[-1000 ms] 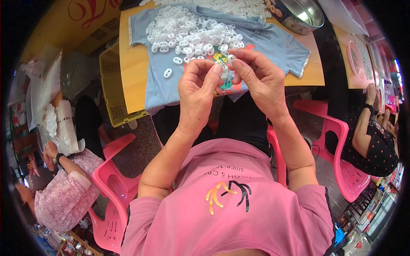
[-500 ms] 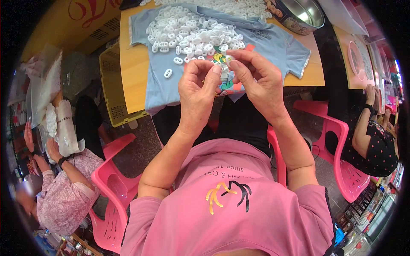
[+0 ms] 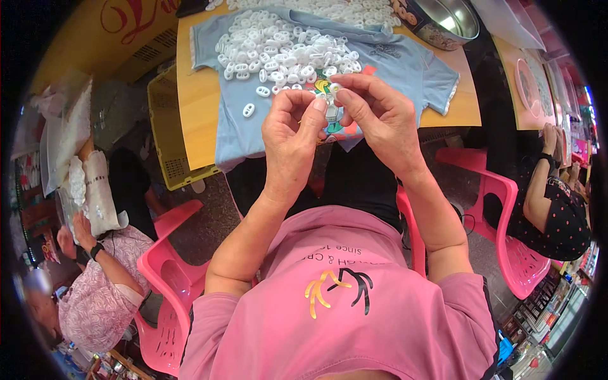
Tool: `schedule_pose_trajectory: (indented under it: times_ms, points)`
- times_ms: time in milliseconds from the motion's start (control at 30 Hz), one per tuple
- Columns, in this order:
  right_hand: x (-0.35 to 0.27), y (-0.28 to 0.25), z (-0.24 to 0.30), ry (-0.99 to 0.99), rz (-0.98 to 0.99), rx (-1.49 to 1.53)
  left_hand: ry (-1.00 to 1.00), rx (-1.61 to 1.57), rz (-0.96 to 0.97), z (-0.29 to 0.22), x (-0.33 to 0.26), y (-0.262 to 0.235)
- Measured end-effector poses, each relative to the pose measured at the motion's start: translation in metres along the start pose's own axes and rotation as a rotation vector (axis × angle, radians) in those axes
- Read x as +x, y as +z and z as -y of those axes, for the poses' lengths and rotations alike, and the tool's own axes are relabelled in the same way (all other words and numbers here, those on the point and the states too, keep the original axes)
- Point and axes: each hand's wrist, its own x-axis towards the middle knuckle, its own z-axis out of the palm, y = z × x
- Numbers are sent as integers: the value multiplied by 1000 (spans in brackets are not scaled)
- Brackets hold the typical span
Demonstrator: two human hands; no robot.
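One white piece (image 3: 335, 88) sits between the right fingers (image 3: 358, 108).

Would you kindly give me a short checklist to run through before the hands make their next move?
1. Right hand gripping a white piece: ok, between thumb and forefinger.
2. Left hand holding something: cannot tell, its fingertips hide too much.
3. More pieces nearby: ok, a white heap lies on the blue shirt beyond the hands.
4. All loose pieces in the heap: not ok, one stray piece lies apart on the left.
5. Metal tin clear of both hands: ok, far right.
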Motion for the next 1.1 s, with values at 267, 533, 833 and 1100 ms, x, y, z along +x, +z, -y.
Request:
schedule_pose_trajectory:
  times_ms: [267, 533, 833, 1100]
  points:
    - [-1, 3, 0, 1, 13, 63, 3, -5, 4, 0, 0, 0]
    - [-4, 10, -12, -82, -12, 86, -111, -194, 55, -1, 2, -4]
    - [1, 4, -8, 131, 26, 371, -84, -131, 136, 4, 6, -15]
    - [-4, 13, -4, 254, 181, 723, 158, -29, 381, 12, 7, -20]
